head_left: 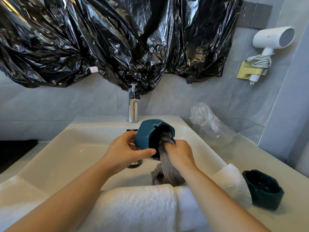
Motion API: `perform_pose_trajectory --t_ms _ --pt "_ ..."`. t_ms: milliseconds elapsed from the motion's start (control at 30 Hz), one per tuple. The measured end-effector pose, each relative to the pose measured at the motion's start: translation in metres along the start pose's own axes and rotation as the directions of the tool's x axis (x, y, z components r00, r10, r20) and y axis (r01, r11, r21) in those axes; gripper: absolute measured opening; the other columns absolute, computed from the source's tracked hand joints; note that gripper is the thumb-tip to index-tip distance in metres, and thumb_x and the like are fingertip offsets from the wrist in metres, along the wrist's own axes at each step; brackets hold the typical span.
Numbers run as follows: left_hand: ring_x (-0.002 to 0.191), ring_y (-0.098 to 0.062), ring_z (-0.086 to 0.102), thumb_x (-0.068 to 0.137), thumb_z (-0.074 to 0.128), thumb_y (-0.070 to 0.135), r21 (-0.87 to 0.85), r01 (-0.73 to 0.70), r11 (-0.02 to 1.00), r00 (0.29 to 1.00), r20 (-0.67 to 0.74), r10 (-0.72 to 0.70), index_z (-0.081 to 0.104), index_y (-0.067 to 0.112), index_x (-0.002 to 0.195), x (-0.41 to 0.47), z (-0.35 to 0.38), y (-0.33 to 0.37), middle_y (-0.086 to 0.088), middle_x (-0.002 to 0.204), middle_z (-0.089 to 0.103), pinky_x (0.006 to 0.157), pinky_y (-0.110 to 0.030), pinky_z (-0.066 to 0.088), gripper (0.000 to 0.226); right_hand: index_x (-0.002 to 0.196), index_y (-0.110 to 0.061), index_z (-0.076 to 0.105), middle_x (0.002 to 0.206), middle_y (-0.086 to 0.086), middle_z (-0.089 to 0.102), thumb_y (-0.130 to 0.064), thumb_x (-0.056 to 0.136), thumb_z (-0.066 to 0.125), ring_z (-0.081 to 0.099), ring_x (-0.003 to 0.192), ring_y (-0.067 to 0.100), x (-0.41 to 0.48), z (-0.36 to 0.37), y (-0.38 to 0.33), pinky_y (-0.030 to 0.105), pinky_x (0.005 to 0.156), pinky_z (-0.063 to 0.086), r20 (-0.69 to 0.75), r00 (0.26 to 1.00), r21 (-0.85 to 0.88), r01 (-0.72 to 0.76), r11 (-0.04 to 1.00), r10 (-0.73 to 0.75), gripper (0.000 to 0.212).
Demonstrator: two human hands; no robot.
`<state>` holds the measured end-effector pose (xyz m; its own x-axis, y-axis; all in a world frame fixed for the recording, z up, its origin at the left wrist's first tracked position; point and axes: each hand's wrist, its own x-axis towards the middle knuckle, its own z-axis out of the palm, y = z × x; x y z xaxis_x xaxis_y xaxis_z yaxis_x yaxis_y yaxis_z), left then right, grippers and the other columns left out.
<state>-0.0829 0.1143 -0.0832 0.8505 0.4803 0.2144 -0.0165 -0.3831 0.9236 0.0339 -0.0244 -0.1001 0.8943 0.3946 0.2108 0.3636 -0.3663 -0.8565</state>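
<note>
Over the white sink my left hand grips a teal ashtray, tipped on its side with the opening facing right. My thumb lies across its lower rim. My right hand holds a grey cloth, with the fingers pushing it into the ashtray's hollow. The rest of the cloth hangs down into the basin.
A second dark teal ashtray stands on the counter at right, beside a white towel draped over the sink's front edge. A chrome tap rises behind. Black plastic covers the wall, a clear bag lies right, and a hairdryer hangs on the wall.
</note>
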Motion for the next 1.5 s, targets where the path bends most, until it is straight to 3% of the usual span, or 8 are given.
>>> perform_pose_trajectory --t_ms 133,267,400,667,1000,1167,1367,1500 --pt "0.085 -0.010 0.072 0.069 0.085 0.025 -0.032 -0.040 0.999 0.998 -0.044 0.039 0.066 0.024 0.102 0.000 0.003 0.002 0.004 0.092 0.075 0.077 -0.025 0.059 0.038 0.054 -0.015 0.045 0.052 0.000 0.043 -0.020 0.092 0.054 0.039 0.052 0.017 -0.001 -0.001 -0.004 0.029 0.049 0.026 0.033 0.997 0.066 -0.070 0.995 0.068 0.039" --pt "0.082 -0.013 0.073 0.074 0.081 0.019 -0.048 -0.093 0.994 0.989 -0.120 0.087 0.068 0.025 0.092 0.001 0.000 0.001 0.003 0.086 0.076 0.074 -0.026 0.060 0.023 0.074 -0.006 0.066 0.072 0.014 0.070 -0.044 0.073 0.061 0.068 0.071 0.031 -0.001 0.010 -0.004 0.045 0.064 0.056 0.155 0.984 0.079 -0.101 0.992 0.088 0.038" --pt "0.084 -0.020 0.071 0.075 0.080 0.019 -0.009 -0.132 0.991 0.977 -0.170 0.129 0.069 0.028 0.085 0.001 -0.002 0.001 -0.001 0.086 0.076 0.076 -0.036 0.060 0.018 0.095 -0.017 0.065 0.086 -0.001 0.067 -0.041 0.077 0.074 0.064 0.081 0.018 -0.004 0.009 -0.001 0.025 0.060 0.044 0.162 0.986 -0.040 -0.025 0.999 0.032 0.031" --pt "0.076 -0.017 0.071 0.077 0.077 0.031 0.060 -0.128 0.990 0.976 -0.171 0.137 0.071 0.024 0.083 -0.001 -0.002 0.007 -0.002 0.078 0.075 0.069 -0.036 0.060 0.011 0.098 -0.022 0.060 0.086 -0.005 0.066 -0.040 0.088 0.060 0.059 0.075 0.018 -0.009 0.002 -0.011 0.026 0.052 0.035 -0.156 0.974 -0.247 0.122 0.961 -0.163 0.021" --pt "0.066 -0.017 0.066 0.056 0.071 0.054 0.100 -0.103 0.990 0.964 -0.237 0.124 0.073 0.021 0.072 0.000 -0.006 0.000 0.000 0.068 0.071 0.063 -0.040 0.055 0.037 0.102 -0.026 0.069 0.103 -0.002 0.072 -0.021 0.078 0.073 0.064 0.100 0.016 -0.006 0.014 -0.005 0.036 0.091 0.053 0.377 0.926 -0.014 0.037 0.999 -0.029 0.025" --pt "0.069 -0.020 0.068 0.055 0.070 0.057 0.106 -0.110 0.988 0.966 -0.223 0.131 0.073 0.019 0.073 0.000 -0.005 0.001 -0.002 0.069 0.071 0.064 -0.043 0.056 0.042 0.105 -0.018 0.070 0.101 0.002 0.072 -0.026 0.075 0.076 0.066 0.097 0.021 -0.003 0.015 -0.001 0.039 0.087 0.055 0.295 0.956 -0.045 0.006 0.999 0.008 0.031" --pt "0.071 -0.018 0.070 0.071 0.079 0.041 0.115 -0.097 0.989 0.982 -0.153 0.114 0.073 0.023 0.079 0.001 -0.003 0.003 0.003 0.069 0.072 0.064 -0.040 0.059 0.020 0.096 -0.023 0.062 0.087 -0.003 0.068 -0.035 0.077 0.070 0.063 0.079 0.021 -0.005 0.004 -0.005 0.028 0.055 0.040 -0.085 0.994 -0.229 0.050 0.972 -0.071 0.024" --pt "0.071 -0.016 0.070 0.076 0.076 0.040 0.120 -0.073 0.990 0.987 -0.135 0.089 0.073 0.021 0.082 -0.001 -0.004 0.006 0.004 0.069 0.071 0.062 -0.031 0.057 0.020 0.082 -0.018 0.066 0.076 0.000 0.067 -0.033 0.083 0.065 0.062 0.072 0.024 -0.006 0.006 -0.004 0.032 0.057 0.043 -0.012 0.990 -0.208 0.138 0.968 -0.143 0.014"
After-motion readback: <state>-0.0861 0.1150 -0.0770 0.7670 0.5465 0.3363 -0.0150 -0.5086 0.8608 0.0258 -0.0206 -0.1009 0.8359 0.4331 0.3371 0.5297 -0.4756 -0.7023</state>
